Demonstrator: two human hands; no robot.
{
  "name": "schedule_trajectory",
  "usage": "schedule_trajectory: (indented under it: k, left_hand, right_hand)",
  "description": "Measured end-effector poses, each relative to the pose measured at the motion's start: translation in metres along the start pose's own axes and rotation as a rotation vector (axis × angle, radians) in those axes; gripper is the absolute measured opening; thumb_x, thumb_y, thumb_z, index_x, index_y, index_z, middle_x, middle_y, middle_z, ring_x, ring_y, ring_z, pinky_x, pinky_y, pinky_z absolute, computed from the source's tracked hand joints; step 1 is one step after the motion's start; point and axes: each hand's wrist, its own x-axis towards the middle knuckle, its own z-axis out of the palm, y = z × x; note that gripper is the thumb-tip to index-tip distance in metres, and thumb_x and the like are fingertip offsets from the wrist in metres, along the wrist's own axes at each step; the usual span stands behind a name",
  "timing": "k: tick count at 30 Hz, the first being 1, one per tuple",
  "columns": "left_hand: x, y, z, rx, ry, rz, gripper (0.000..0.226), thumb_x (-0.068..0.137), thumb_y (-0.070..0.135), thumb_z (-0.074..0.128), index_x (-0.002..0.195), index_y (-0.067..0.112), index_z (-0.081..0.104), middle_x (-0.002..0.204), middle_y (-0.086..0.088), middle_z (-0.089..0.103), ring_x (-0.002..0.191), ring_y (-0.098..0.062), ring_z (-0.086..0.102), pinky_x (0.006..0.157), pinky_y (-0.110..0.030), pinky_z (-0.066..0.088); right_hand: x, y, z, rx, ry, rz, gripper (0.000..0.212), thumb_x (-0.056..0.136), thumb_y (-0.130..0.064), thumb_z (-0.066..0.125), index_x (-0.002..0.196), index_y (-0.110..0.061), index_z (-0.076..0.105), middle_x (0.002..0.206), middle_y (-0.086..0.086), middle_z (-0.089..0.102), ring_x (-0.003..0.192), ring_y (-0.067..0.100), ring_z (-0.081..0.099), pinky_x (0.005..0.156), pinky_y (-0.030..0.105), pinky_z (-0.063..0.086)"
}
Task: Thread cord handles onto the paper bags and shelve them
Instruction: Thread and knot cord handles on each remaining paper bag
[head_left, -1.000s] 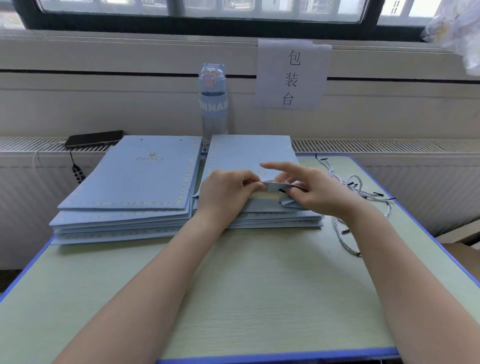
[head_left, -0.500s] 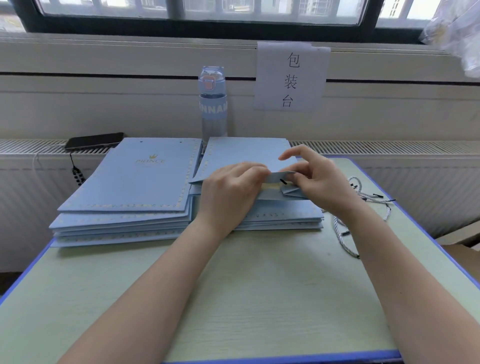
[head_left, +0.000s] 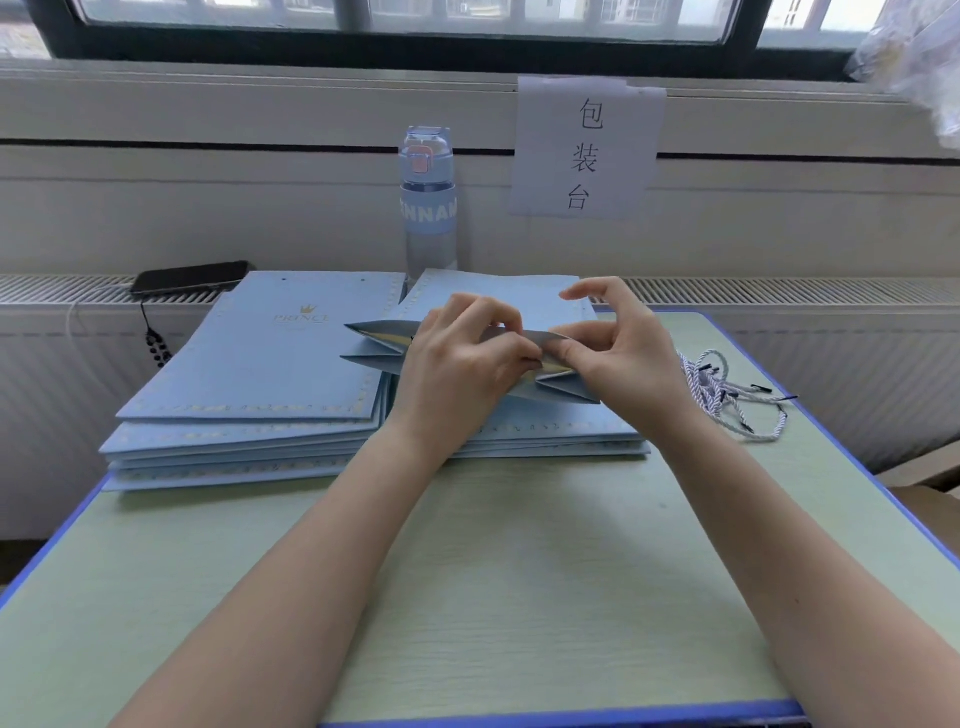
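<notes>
Left hand (head_left: 462, 358) and right hand (head_left: 618, 348) raised together, fingers pinching paper bag (head_left: 379, 343) rim

Only the person's arms and hands show. The slender, bare left forearm (head_left: 311, 571) and the slender, bare right forearm (head_left: 779, 545) are uncovered along their whole visible length, from the bottom edge of the view up to the wrists. The bare left hand (head_left: 457, 364) and the bare right hand (head_left: 618, 353) match them: long, slim fingers, with nails cut short where they show.
</notes>
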Motion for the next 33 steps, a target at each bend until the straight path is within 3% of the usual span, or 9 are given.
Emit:
schedule_trajectory:
  k: [3,5,9,15,23,28,33]
  left_hand:
    - [0.0009,-0.0029,-0.0021,-0.03,0.02,0.008,0.012,0.08,0.024,0.073,0.073,0.014,0.074,0.081,-0.001,0.064,0.083,-0.018,0.051,0.064,-0.038,0.047]
    - [0.0012,-0.0036,-0.0037,-0.017,0.034,0.009,0.014,0.082,0.024,0.072,0.073,0.012,0.074,0.081,-0.002,0.065,0.082,-0.018,0.052,0.064,-0.038,0.046]
    - [0.0005,-0.0021,-0.0039,0.022,0.03,0.023,0.014,0.083,0.021,0.072,0.075,0.009,0.072,0.084,-0.003,0.065,0.083,-0.018,0.051,0.065,-0.037,0.044]
    - [0.0002,-0.0047,-0.0037,-0.016,-0.023,0.046,0.016,0.086,0.019,0.064,0.078,0.007,0.07,0.096,0.006,0.051,0.084,-0.017,0.05,0.07,-0.036,0.042]
    - [-0.0016,-0.0026,-0.0026,-0.086,-0.111,0.016,0.02,0.089,0.011,0.053,0.079,0.001,0.067,0.097,0.003,0.049,0.082,-0.016,0.047,0.08,-0.02,0.036]
    - [-0.0009,-0.0041,-0.0038,-0.11,-0.122,0.034,0.015,0.089,0.007,0.056,0.08,0.0,0.065,0.092,-0.009,0.064,0.082,-0.024,0.059,0.082,-0.027,0.045]
    - [-0.0034,-0.0049,-0.0039,-0.142,-0.055,0.007,0.009,0.09,0.014,0.062,0.089,0.007,0.066,0.099,-0.001,0.056,0.076,-0.026,0.06,0.073,-0.033,0.051]
  right_hand:
    - [-0.0003,-0.0014,0.0014,-0.031,0.054,-0.007,0.027,0.08,-0.011,0.073,0.086,-0.033,0.057,0.087,-0.01,0.07,0.074,0.004,0.068,0.067,0.018,0.053]
    - [0.0,-0.0015,0.0029,-0.087,0.067,-0.026,0.016,0.08,-0.018,0.074,0.078,-0.03,0.064,0.08,-0.01,0.07,0.072,0.002,0.066,0.064,0.012,0.048]
    - [0.0,0.0009,0.0045,-0.113,0.042,-0.032,0.003,0.083,-0.024,0.072,0.08,-0.024,0.072,0.077,-0.007,0.072,0.073,0.004,0.066,0.068,0.016,0.049]
    - [0.0017,0.0068,0.0058,-0.153,0.013,-0.022,0.01,0.083,-0.027,0.072,0.085,-0.019,0.075,0.077,-0.001,0.073,0.071,0.006,0.066,0.069,0.026,0.052]
    - [-0.0008,0.0052,0.0081,-0.156,-0.019,-0.044,0.01,0.088,-0.018,0.066,0.086,-0.017,0.076,0.074,-0.004,0.072,0.066,-0.003,0.062,0.065,0.017,0.046]
    - [0.0012,0.0064,0.0065,-0.206,0.033,-0.042,0.012,0.088,-0.011,0.063,0.087,-0.011,0.075,0.071,0.0,0.069,0.067,0.011,0.063,0.059,0.018,0.043]
    - [0.0037,0.0054,0.0011,-0.144,0.0,-0.026,0.011,0.088,-0.013,0.065,0.085,-0.019,0.074,0.077,-0.007,0.071,0.074,0.007,0.065,0.069,0.019,0.048]
